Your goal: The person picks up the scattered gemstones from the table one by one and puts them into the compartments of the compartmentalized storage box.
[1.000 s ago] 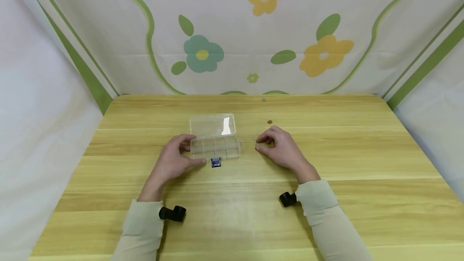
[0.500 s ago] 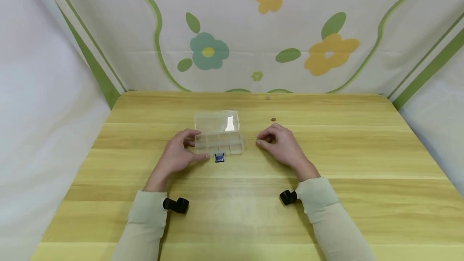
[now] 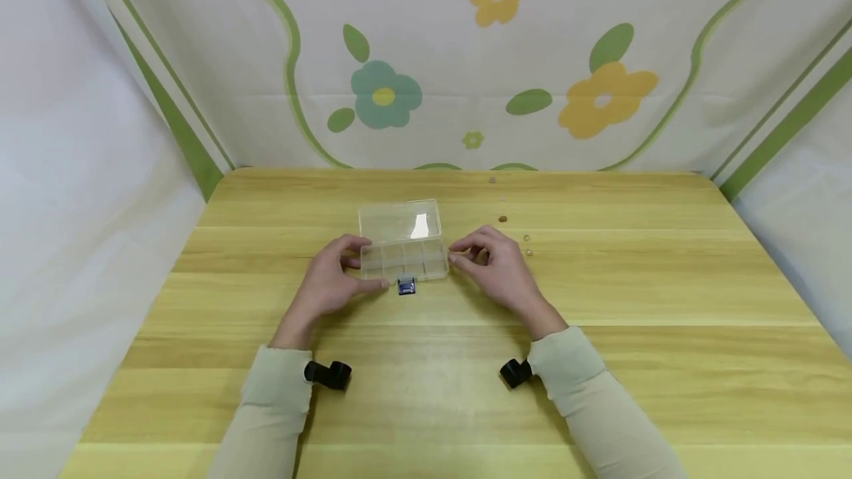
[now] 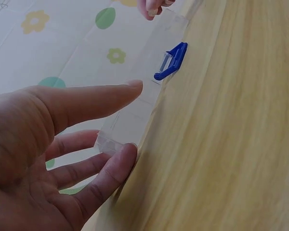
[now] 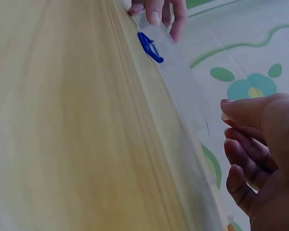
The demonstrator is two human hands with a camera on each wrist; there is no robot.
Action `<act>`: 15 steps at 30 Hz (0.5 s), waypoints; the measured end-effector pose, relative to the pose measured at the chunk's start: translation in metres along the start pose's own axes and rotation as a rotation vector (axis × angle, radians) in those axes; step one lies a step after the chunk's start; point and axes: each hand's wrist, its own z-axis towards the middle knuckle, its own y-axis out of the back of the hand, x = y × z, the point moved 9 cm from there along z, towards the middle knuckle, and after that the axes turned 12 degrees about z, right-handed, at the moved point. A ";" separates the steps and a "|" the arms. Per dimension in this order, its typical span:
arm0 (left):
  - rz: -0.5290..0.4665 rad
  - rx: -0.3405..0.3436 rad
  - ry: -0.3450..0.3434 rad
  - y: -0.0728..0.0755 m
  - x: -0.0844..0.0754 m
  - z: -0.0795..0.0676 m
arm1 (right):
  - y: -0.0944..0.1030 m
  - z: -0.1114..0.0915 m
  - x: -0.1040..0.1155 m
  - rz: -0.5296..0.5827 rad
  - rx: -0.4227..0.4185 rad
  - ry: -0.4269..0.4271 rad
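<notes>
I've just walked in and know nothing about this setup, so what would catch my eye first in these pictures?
A clear plastic compartment box with its lid open and a small blue latch at the front lies mid-table on the pale wooden table. The left hand holds the box's left end, while the right hand sits by its right end. Behind hangs a white cloth with big flowers.

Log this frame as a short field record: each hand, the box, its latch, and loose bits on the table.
left hand: grips the left end of the clear box
right hand: fingers curled beside the box's right end; contact unclear
box: lid open, tilted back; compartments look empty
blue latch: hangs open at the front edge
small beads: scattered right of the box
table: light wood
</notes>
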 end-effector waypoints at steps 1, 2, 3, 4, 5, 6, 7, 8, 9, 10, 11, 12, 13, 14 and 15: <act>0.001 0.000 -0.002 0.000 0.000 0.000 | -0.002 0.000 0.001 0.005 0.001 0.001; 0.001 0.000 -0.004 0.000 0.000 0.001 | -0.003 0.000 0.001 0.007 0.003 0.001; 0.003 0.001 -0.007 0.000 0.000 0.001 | -0.005 0.000 0.001 0.011 0.004 0.000; 0.005 0.002 -0.007 0.000 0.000 0.001 | -0.007 0.000 0.001 0.013 0.007 -0.003; 0.004 0.003 -0.006 0.000 0.000 0.001 | -0.009 0.000 0.002 0.013 0.012 -0.003; 0.005 0.002 -0.003 0.001 0.000 0.001 | -0.011 0.000 0.002 0.013 0.018 -0.001; 0.006 0.003 -0.001 0.001 0.001 0.001 | -0.012 0.000 0.003 0.013 0.023 -0.001; 0.006 0.002 0.001 0.001 0.001 0.001 | -0.014 0.000 0.003 0.014 0.027 0.000; 0.006 0.002 0.003 0.001 0.001 0.001 | -0.015 0.000 0.003 0.015 0.032 -0.002; 0.007 0.002 0.004 0.002 0.001 0.000 | -0.016 -0.001 0.003 0.014 0.036 -0.002; 0.006 0.001 0.003 0.002 0.001 0.000 | -0.017 -0.001 0.003 0.016 0.041 -0.004; 0.007 0.001 0.002 0.002 0.001 0.000 | -0.017 -0.002 0.003 0.017 0.044 -0.006; 0.005 0.002 0.001 0.001 0.000 0.000 | -0.018 -0.002 0.003 0.018 0.045 -0.008; 0.002 0.002 -0.001 0.001 0.000 0.000 | -0.018 -0.003 0.002 0.021 0.046 -0.011; -0.001 0.002 -0.002 0.001 0.000 0.000 | -0.017 -0.003 0.002 0.023 0.045 -0.014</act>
